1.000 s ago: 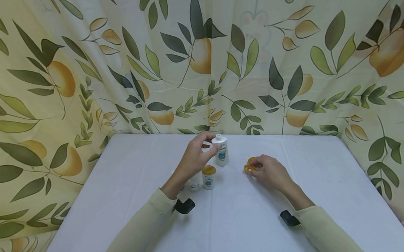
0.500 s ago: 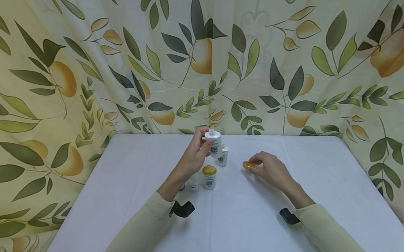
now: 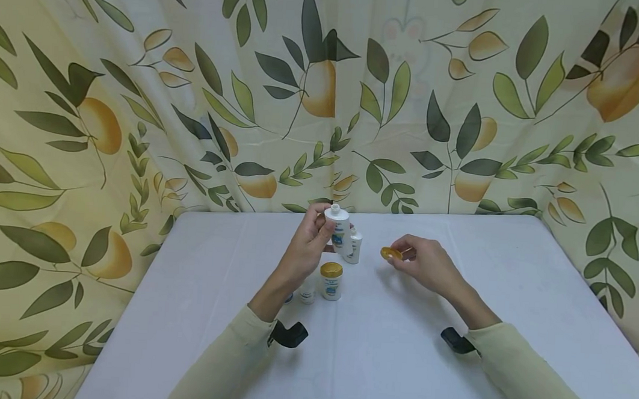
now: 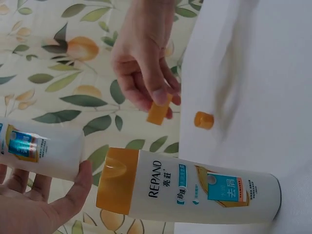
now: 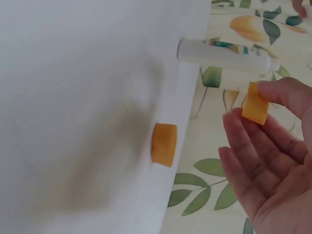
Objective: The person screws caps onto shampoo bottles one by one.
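Observation:
My left hand [image 3: 308, 238] grips a white shampoo bottle [image 3: 338, 230] raised above the table, its bare spout pointing up. Behind it stands a second white bottle [image 3: 353, 248], uncapped, on the table; the right wrist view shows this bottle [image 5: 224, 54] too. My right hand [image 3: 427, 262] pinches an orange cap [image 5: 256, 104] between thumb and fingers, held over the table to the right of the bottles. Another orange cap [image 5: 164, 145] lies on the tabletop under that hand; my fingers hide it in the head view.
Nearer to me stands a white shampoo bottle [image 3: 331, 282] with its orange cap on. Left of it are a small white bottle [image 3: 307, 291] and another item partly hidden by my left wrist. A white cloth covers the table [image 3: 387, 360]; a leaf-patterned curtain [image 3: 388, 137] hangs behind.
My left hand has lifted its bottle up and slightly left, revealing the bottle behind. My right hand has raised one orange cap off the table, leaving the other there.

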Tool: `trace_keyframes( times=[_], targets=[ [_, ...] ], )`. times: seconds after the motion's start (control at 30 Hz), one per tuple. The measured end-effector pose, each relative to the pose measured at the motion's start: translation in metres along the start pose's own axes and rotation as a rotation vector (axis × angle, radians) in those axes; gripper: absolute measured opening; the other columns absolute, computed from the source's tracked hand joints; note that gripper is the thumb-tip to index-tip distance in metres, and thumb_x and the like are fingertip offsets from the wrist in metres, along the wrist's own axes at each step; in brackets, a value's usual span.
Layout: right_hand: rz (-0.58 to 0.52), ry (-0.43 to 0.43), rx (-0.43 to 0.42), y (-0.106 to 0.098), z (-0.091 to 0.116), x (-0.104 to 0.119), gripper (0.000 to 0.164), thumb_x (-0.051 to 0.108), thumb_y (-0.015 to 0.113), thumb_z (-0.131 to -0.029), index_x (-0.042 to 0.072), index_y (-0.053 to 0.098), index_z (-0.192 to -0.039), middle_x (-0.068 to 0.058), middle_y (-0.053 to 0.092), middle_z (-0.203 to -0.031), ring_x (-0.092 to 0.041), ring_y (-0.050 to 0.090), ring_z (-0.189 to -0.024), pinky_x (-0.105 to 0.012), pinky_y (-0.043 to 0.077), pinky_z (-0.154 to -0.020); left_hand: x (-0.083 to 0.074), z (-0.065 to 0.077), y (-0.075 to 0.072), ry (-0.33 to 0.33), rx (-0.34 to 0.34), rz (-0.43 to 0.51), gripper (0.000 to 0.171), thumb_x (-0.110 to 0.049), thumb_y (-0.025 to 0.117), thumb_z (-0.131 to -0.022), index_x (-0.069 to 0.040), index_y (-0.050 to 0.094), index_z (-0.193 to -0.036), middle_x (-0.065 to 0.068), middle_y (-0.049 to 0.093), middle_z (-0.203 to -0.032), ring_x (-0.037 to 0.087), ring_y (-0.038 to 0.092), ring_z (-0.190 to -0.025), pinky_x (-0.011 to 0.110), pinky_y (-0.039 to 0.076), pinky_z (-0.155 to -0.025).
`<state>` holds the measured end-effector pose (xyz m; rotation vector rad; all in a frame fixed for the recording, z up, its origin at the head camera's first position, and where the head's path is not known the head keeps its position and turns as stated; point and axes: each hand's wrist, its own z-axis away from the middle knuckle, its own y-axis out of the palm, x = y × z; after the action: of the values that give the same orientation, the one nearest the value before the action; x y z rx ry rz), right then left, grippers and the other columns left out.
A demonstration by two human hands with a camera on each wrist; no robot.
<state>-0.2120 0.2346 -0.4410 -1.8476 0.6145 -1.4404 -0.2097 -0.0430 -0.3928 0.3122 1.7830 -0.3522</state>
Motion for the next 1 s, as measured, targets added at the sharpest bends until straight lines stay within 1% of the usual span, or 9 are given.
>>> trace_keyframes(
  times=[0.1, 0.23, 0.4, 0.57, 0.67, 0.8, 0.93, 1.0],
  targets=[
    [-0.069, 0.014, 0.002, -0.002, -0.001, 0.005, 0.024, 0.017, 0.076, -0.09, 0.005, 0.07, -0.11, -0.011, 0.074, -0.106, -0.02, 0.071, -0.087, -0.029, 0.06, -0.068, 0.0, 0.002, -0.001, 0.001, -0.007, 0.008, 0.034, -0.029, 0.042, -0.109, -0.015, 0.039, -0.14, 0.01, 0.065, -0.132, 0.023, 0.061, -0.115, 0.039, 0.055, -0.087],
    [-0.136, 0.027, 0.002, -0.005, -0.002, 0.012, 0.026, 0.018, 0.077, -0.091, 0.006, 0.069, -0.113, -0.012, 0.072, -0.111, -0.021, 0.068, -0.09, -0.026, 0.058, -0.07, -0.001, 0.004, -0.002, -0.016, -0.008, 0.011, 0.033, -0.025, 0.046, -0.109, -0.014, 0.043, -0.14, 0.009, 0.063, -0.133, 0.023, 0.061, -0.118, 0.038, 0.057, -0.089],
    [-0.237, 0.022, 0.034, -0.01, -0.002, 0.019, 0.028, 0.021, 0.077, -0.091, 0.007, 0.068, -0.114, -0.011, 0.07, -0.113, -0.023, 0.065, -0.095, -0.026, 0.056, -0.072, -0.002, 0.007, -0.003, -0.02, -0.021, -0.013, 0.037, -0.02, 0.053, -0.107, -0.014, 0.044, -0.143, 0.009, 0.06, -0.135, 0.023, 0.06, -0.12, 0.038, 0.059, -0.088],
    [-0.371, 0.007, 0.068, -0.014, -0.001, 0.025, 0.029, 0.024, 0.077, -0.091, 0.008, 0.068, -0.114, -0.01, 0.069, -0.112, -0.026, 0.064, -0.094, -0.031, 0.058, -0.074, -0.001, 0.01, -0.003, 0.005, -0.042, -0.031, 0.041, -0.015, 0.06, -0.104, -0.014, 0.045, -0.142, 0.01, 0.061, -0.132, 0.024, 0.058, -0.115, 0.038, 0.061, -0.084],
    [-0.437, 0.002, 0.088, -0.018, 0.001, 0.029, 0.032, 0.025, 0.077, -0.092, 0.008, 0.067, -0.117, -0.011, 0.068, -0.112, -0.026, 0.066, -0.093, -0.032, 0.059, -0.077, 0.001, 0.013, -0.003, 0.016, -0.056, -0.029, 0.046, -0.01, 0.064, -0.1, -0.014, 0.045, -0.142, 0.008, 0.06, -0.132, 0.024, 0.058, -0.115, 0.037, 0.062, -0.082],
    [-0.492, -0.002, 0.104, -0.02, 0.002, 0.034, 0.035, 0.026, 0.077, -0.092, 0.008, 0.067, -0.121, -0.012, 0.067, -0.114, -0.028, 0.068, -0.093, -0.031, 0.061, -0.079, 0.004, 0.016, -0.003, 0.027, -0.071, -0.036, 0.05, -0.006, 0.068, -0.097, -0.014, 0.046, -0.142, 0.008, 0.06, -0.132, 0.024, 0.058, -0.117, 0.035, 0.062, -0.083],
    [-0.524, -0.017, 0.102, -0.022, 0.002, 0.038, 0.034, 0.027, 0.075, -0.094, 0.01, 0.067, -0.123, -0.012, 0.067, -0.117, -0.029, 0.07, -0.093, -0.034, 0.062, -0.079, 0.005, 0.019, -0.003, 0.024, -0.091, -0.051, 0.05, -0.007, 0.07, -0.096, -0.012, 0.049, -0.141, 0.009, 0.06, -0.132, 0.024, 0.058, -0.117, 0.032, 0.061, -0.085],
    [-0.529, -0.032, 0.099, -0.023, 0.002, 0.04, 0.034, 0.027, 0.074, -0.095, 0.011, 0.067, -0.124, -0.012, 0.068, -0.117, -0.028, 0.071, -0.093, -0.034, 0.062, -0.079, 0.005, 0.02, -0.002, 0.018, -0.101, -0.053, 0.049, -0.008, 0.071, -0.095, -0.011, 0.051, -0.139, 0.009, 0.061, -0.131, 0.024, 0.058, -0.118, 0.032, 0.061, -0.085]
  ],
)
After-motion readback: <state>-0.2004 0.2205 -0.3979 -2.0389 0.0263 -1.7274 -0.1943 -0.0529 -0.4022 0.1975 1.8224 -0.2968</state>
